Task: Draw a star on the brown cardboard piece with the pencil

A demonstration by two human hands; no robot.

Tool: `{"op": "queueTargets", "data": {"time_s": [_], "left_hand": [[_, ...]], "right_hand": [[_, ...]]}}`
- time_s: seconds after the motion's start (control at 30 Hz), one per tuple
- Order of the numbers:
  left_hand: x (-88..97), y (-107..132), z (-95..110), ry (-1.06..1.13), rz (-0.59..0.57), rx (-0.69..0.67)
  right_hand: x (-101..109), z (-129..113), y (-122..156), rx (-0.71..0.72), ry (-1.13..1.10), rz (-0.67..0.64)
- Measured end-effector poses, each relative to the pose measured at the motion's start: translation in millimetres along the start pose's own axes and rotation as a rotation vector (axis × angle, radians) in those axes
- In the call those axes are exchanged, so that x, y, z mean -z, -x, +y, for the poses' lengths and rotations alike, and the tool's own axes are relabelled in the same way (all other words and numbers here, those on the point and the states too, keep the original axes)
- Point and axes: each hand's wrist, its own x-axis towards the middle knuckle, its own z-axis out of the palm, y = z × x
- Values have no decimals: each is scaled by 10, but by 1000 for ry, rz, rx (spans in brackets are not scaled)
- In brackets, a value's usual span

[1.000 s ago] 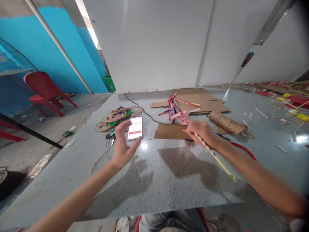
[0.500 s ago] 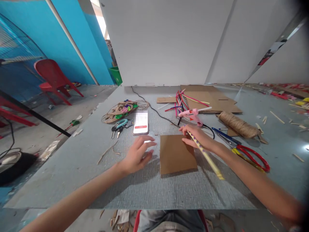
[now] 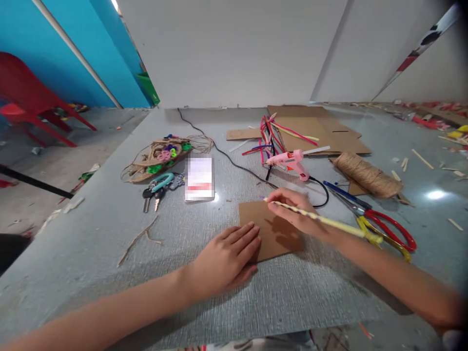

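Observation:
My left hand [image 3: 234, 251] lies flat with fingers stretched out over the left part of a square brown cardboard piece [image 3: 272, 241], pressing it on the table. Above the cardboard's right side, my right hand [image 3: 292, 207] is closed in a writing grip round a long, thin yellow pencil [image 3: 332, 222] with a dark spotted pattern. Its tip is near the cardboard's far edge; I cannot tell whether it touches. The pencil's back end, with a yellow knot-like piece, slants over my right forearm. A pink glue gun [image 3: 290, 161] rests just beyond my right hand.
A phone [image 3: 199, 180], keys [image 3: 153, 192] and a twine-wrapped bundle [image 3: 161, 158] lie to the left. Scissors [image 3: 383, 226], a blue pen [image 3: 345, 195] and a twine roll [image 3: 367, 175] are on the right. Pipe cleaners [image 3: 272, 134] and larger cardboard [image 3: 314, 129] lie at the back.
My left hand has moved right and down onto the cardboard. My right hand has tilted the pencil flatter, its tip nearer the cardboard's far edge. The view has shifted slightly.

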Motion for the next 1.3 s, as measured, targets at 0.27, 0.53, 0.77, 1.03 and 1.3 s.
{"op": "queueTargets", "data": {"time_s": [0.27,0.53,0.77,1.03,1.3], "left_hand": [[-22,6,42,-5,35,26],[67,26,9,-22,132,-72],[63,48,2,2,166,-43],[56,128,47,-33,152,-148],[72,90,17,-3,131,-157]], "right_hand": [[-215,92,-111,-109,-157,-94],[-218,76,-41,-135,-3,67],[-175,128,-4,-43,85,19],[-154,46,-14,-203,-70,-13],[-127,97,-13,-271,60,62]]}}
